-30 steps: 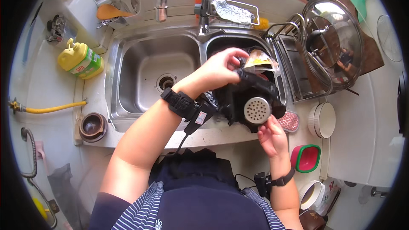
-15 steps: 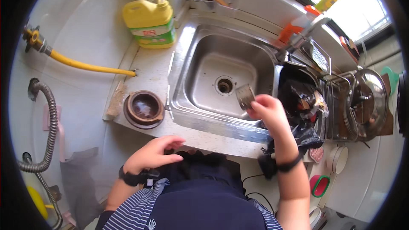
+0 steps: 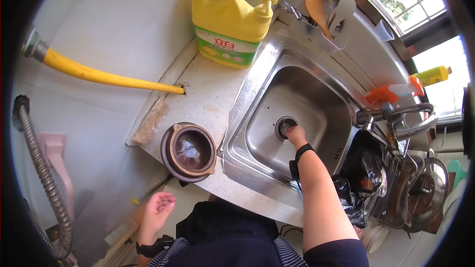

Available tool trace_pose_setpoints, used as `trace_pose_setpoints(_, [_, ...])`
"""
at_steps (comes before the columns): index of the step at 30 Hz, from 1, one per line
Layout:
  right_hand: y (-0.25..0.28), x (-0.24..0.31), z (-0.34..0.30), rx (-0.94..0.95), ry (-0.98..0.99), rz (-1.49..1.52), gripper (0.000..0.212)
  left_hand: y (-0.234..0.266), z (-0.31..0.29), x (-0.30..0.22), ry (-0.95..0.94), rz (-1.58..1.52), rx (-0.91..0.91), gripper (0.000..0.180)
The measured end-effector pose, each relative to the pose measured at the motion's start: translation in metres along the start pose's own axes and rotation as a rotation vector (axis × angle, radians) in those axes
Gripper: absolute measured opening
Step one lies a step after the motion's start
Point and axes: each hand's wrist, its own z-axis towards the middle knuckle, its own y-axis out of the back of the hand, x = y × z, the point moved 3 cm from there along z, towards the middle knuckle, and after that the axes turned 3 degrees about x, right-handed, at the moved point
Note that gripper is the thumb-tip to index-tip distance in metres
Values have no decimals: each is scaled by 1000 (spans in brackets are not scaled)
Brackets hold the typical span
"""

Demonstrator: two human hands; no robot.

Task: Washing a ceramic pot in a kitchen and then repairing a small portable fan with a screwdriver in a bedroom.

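Observation:
My right hand reaches down into the stainless steel sink, its fingers closed on a metal sink strainer. The strainer sits at the round drain opening, partly covered by my fingertips. My left hand hangs in front of the counter at the lower left, loosely bent and open, with nothing in it. Nearest to that hand, a brown ceramic pot stands at the counter's front corner.
A yellow detergent jug stands behind the pot. A yellow hose enters the counter. Right of the sink are the faucet, a black plastic bag and a glass lid. A utensil holder is at the back.
My right hand has lowered the strainer from above the sink to the drain. My left hand has dropped away from the counter edge. The view has turned and moved closer.

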Motion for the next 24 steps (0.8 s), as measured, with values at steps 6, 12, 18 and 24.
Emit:
trace_pose_setpoints(6, [53,33,-14,69,125,-303,23,-19,19,-34,-102,-172,-114,41])
trace_pose_setpoints(12, [252,54,-96,-108,96,-769,25,-45,55,-84,-102,-184,-109,54])
trace_pose_setpoints(18, [290,-77,-106,-352,94,-836,77,-65,61,-103,-77,-329,12,57])
trace_pose_setpoints(24, [275,-61,-109,-266,-60,-547,83,-102,57,-106,-147,-329,140,59])
